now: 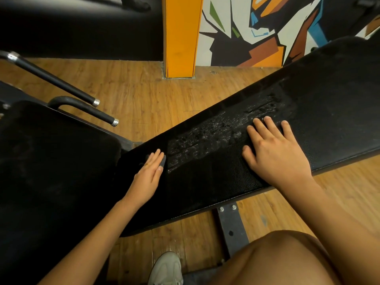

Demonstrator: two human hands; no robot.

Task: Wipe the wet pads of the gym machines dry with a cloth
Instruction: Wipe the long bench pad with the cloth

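I have both hands down on the long black bench pad (329, 99) that crosses the frame from the lower centre to the upper right. The wet patch (216, 130) shines with drops in the middle of the picture, between the two hands.

The left hand (149, 175), at centre left, lies flat with the fingers straight and together, and their tips are at the left edge of the wet area. I judge that it steadies the pad there. A small grey piece (163, 161) shows beside its fingertips. It may be a corner of the cloth, but I cannot tell, and no other cloth is plain to me.

The right hand (277, 155), at centre right, is spread wide, palm down, and grips nothing that I can see. Its fingertips touch the right end of the water. I think the flat, open palm is there to press and sweep across the patch.

A large part of this pad is not dry yet. A second dark pad (51, 161) fills the left side, above the wooden floor (144, 95).
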